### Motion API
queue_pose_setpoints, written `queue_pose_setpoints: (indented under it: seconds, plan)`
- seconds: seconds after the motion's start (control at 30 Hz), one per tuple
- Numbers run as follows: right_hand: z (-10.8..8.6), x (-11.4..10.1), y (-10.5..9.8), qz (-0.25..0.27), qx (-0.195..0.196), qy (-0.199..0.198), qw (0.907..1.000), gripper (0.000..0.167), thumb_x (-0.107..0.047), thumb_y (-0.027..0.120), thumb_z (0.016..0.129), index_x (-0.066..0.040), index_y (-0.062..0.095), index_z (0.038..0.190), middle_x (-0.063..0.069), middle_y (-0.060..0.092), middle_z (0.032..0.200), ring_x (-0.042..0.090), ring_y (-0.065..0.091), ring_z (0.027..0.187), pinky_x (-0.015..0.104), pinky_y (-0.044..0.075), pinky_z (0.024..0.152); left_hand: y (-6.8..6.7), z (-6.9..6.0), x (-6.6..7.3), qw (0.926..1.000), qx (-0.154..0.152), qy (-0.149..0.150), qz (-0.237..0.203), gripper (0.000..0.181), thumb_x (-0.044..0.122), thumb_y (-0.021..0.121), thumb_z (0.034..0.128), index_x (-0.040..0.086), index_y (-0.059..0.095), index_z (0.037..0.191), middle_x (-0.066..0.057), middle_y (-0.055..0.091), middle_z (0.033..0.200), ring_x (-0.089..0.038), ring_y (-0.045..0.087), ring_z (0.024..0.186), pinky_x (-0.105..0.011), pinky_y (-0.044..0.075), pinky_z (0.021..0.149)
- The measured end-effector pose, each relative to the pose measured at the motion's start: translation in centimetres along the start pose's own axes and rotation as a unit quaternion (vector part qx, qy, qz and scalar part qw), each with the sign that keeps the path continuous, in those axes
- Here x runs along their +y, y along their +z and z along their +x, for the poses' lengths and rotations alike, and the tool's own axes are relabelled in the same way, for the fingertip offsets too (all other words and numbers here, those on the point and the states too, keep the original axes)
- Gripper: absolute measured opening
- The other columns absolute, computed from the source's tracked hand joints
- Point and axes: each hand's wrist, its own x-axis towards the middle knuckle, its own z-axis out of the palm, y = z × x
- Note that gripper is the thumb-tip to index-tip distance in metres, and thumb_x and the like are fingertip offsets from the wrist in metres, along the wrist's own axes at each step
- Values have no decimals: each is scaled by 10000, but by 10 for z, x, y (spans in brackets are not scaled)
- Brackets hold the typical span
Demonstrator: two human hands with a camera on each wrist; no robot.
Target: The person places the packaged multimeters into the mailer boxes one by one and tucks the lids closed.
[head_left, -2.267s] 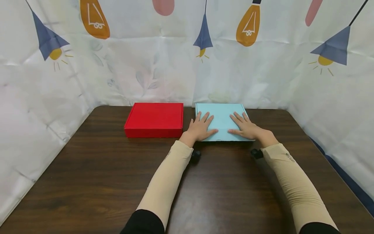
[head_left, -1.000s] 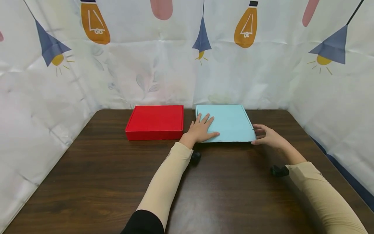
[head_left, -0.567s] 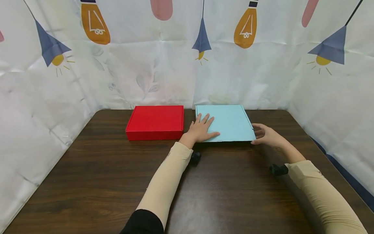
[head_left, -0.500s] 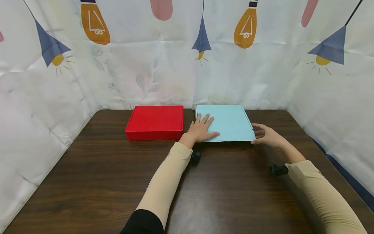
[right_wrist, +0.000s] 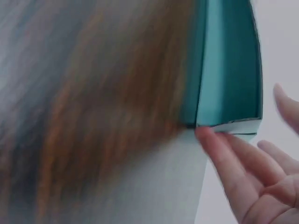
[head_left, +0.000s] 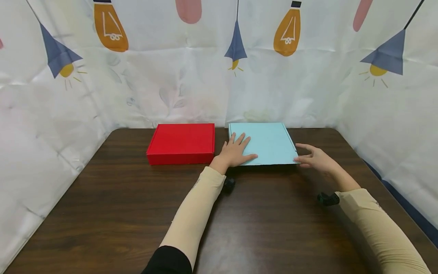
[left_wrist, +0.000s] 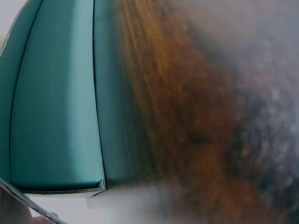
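Observation:
A light blue cardboard box (head_left: 265, 139) lies on the table, its lid down on top. My left hand (head_left: 232, 153) rests flat with spread fingers on the left part of its lid. My right hand (head_left: 316, 158) is at the box's front right corner. Its fingers are mostly straight, and one fingertip touches the corner in the right wrist view, where the hand (right_wrist: 261, 182) sits at the lower right. The left wrist view shows the darker teal front of the box (left_wrist: 51, 102); only a small blurred bit of the left hand shows there.
A closed red box (head_left: 181, 140) stands left of the blue one, close to my left forearm. Both boxes lie at the back of the dark wooden table (head_left: 102, 213), near a white printed curtain (head_left: 205, 91). A small black device (head_left: 228, 185) is worn at each wrist.
My right hand has gone from flat on the lid to the box's front right corner, and its fingers have just shifted a little there. My left hand stays put.

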Motion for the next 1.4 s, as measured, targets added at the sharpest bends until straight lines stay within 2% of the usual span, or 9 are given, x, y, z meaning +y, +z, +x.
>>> queue_pose_setpoints:
  seconds: [0.1, 0.23, 0.3, 0.47, 0.7, 0.9, 1.13, 1.27, 1.4]
  plan:
    - [2, -4, 0, 64, 16, -25, 10000, 809, -134, 656, 1020, 15, 139, 1625, 402, 424, 1462, 502, 494, 1316, 471, 514, 995, 0, 1, 0, 10000, 5, 9, 10, 847, 652, 438, 1008, 231, 115, 1667, -20, 12, 1726, -336, -82, 1561, -612, 132, 1212]
    - [1, -6, 0, -209, -44, -66, 9998, 890, -103, 738, 955, 26, 158, 1619, 407, 391, 1484, 512, 457, 1345, 554, 502, 997, 1, 1, -1, 10000, -12, 18, 21, 849, 659, 429, 1007, 233, 110, 1668, -21, 7, 1726, -335, -88, 1561, -613, 131, 1212]
    - [0, -6, 1, -288, -94, -107, 9995, 907, -47, 754, 926, 42, 167, 1611, 415, 396, 1474, 520, 447, 1349, 551, 512, 976, 2, 1, -1, 10000, 1, 17, 4, 849, 657, 434, 1007, 231, 114, 1667, -22, 10, 1726, -335, -87, 1561, -615, 130, 1211]
    - [-1, -5, 6, -584, 18, -198, 9981, 845, 29, 724, 923, 79, 205, 1589, 422, 419, 1448, 520, 473, 1322, 498, 549, 923, 1, 1, -1, 10000, 32, 31, -34, 848, 650, 448, 1005, 229, 125, 1667, -25, 19, 1725, -337, -81, 1561, -618, 129, 1211]
    - [-2, -6, 6, -862, 129, -100, 9961, 824, -34, 709, 956, 62, 199, 1597, 411, 303, 1532, 538, 423, 1351, 659, 427, 1023, 1, 2, -2, 10000, 20, 33, -3, 852, 660, 439, 1003, 233, 120, 1667, -22, 19, 1726, -337, -75, 1561, -614, 124, 1213]
    - [1, -7, 8, -904, 117, -124, 9958, 855, -34, 710, 952, 79, 158, 1595, 414, 353, 1494, 530, 443, 1335, 655, 426, 1026, -1, 1, -2, 10000, -10, 15, 42, 851, 664, 435, 1003, 237, 117, 1667, -18, 17, 1726, -337, -73, 1562, -608, 121, 1215]
    - [4, -8, 11, -969, 220, 114, 9950, 910, -55, 749, 929, 59, 150, 1605, 399, 458, 1426, 511, 482, 1319, 647, 435, 1022, -3, 4, -4, 9998, -99, -4, 179, 855, 661, 445, 999, 239, 117, 1667, -21, 22, 1726, -336, -59, 1563, -610, 127, 1214]
    - [8, -11, 11, -1049, 141, 140, 9943, 965, -91, 777, 917, 29, 127, 1620, 399, 402, 1480, 512, 468, 1335, 632, 457, 1005, -5, 7, -8, 9992, -102, -11, 376, 854, 664, 441, 997, 251, 111, 1667, -14, 29, 1726, -331, -48, 1564, -607, 137, 1213]
    - [15, -13, 9, -1335, 52, 62, 9910, 1007, -227, 801, 915, 11, 129, 1626, 378, 268, 1573, 512, 383, 1400, 637, 438, 1019, -7, 10, -11, 9986, -147, 29, 506, 854, 665, 439, 1000, 251, 104, 1667, -13, 31, 1725, -332, -42, 1564, -609, 146, 1211]
